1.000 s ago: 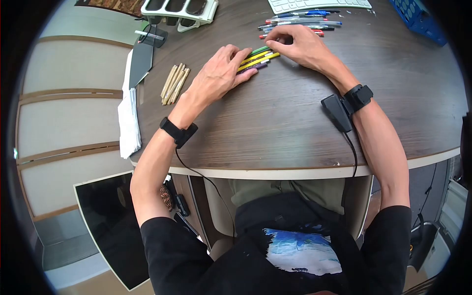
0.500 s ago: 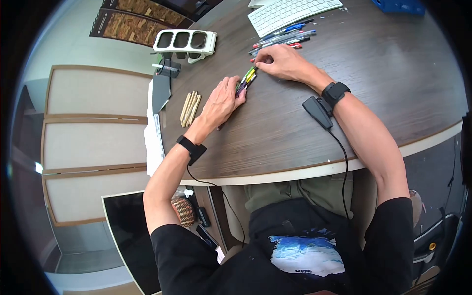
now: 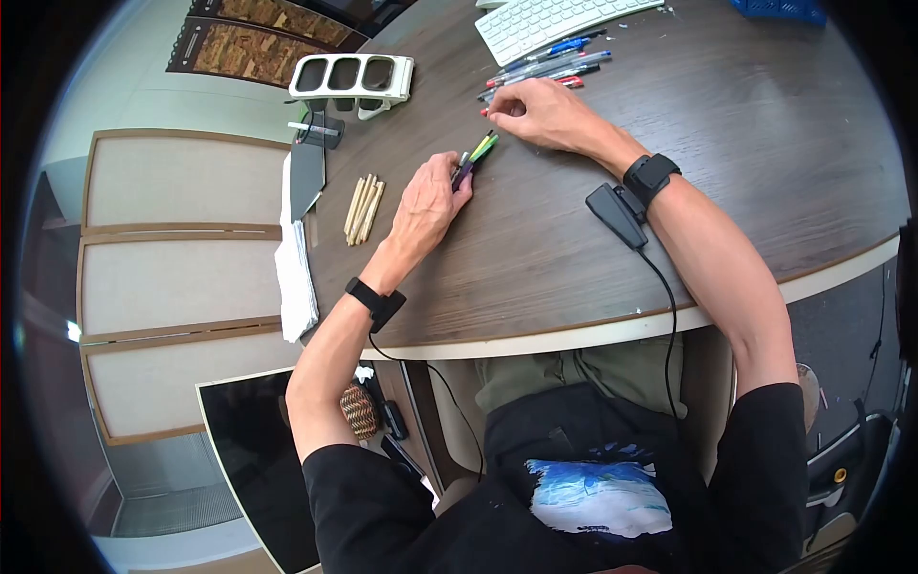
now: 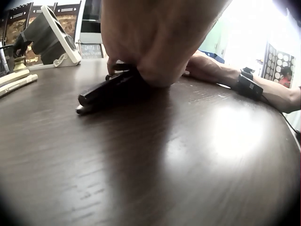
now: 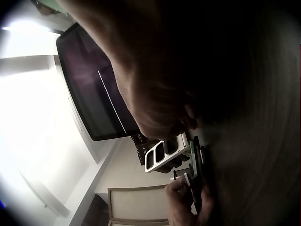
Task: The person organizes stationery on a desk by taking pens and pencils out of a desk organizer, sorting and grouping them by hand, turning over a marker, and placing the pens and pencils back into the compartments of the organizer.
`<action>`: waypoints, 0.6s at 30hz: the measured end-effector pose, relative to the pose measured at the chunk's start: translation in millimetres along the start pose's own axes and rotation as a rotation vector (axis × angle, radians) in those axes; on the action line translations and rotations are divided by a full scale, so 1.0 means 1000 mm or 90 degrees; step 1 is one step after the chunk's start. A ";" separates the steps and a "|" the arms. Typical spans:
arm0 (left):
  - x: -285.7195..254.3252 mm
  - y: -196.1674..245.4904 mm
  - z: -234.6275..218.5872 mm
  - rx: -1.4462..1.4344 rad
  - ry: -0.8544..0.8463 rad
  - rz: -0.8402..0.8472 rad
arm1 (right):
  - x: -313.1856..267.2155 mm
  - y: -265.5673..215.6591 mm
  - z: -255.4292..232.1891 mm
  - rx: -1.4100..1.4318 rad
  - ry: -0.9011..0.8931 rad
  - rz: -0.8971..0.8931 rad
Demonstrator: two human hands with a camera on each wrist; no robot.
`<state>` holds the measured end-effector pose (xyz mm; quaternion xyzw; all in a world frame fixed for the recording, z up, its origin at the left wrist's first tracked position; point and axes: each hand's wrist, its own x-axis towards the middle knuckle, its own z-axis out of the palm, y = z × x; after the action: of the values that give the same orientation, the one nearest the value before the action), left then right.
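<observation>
Landmark: keyboard (image 3: 555, 24). Left hand (image 3: 427, 206) grips the coloured pencils (image 3: 475, 159) between thumb and fingers, on the person's side of it. Right hand (image 3: 550, 115) is nearer the keyboard, fingers curled toward thumb; can't tell if it's pinching anything. Pens (image 3: 550, 69) lie just beside the keyboard, on the table (image 3: 535, 249).

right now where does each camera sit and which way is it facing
Head: worn on the head, looking forward and down at the table; both arms, left hand, right hand and torso show.
Left wrist: on that wrist, looking low across the table past the left hand; right forearm beyond.
Right wrist: on that wrist, looking past the right hand toward the left; dark.
Shared: both wrist views show the white three-slot holder.
</observation>
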<state>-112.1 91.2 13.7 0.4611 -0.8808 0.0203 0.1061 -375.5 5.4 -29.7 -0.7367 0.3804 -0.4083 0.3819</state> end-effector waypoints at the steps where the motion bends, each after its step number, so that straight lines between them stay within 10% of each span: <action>1: 0.001 0.002 0.000 -0.024 0.013 -0.008 | -0.001 -0.001 0.001 0.000 -0.003 0.004; 18: 0.006 -0.003 -0.021 0.035 -0.053 0.020 | 0.013 0.011 0.010 -0.065 0.050 -0.110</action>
<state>-109.3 87.1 35.1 0.4507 -0.8905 0.0268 0.0561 -364.2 -8.3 -39.0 -0.7685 0.3507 -0.4485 0.2920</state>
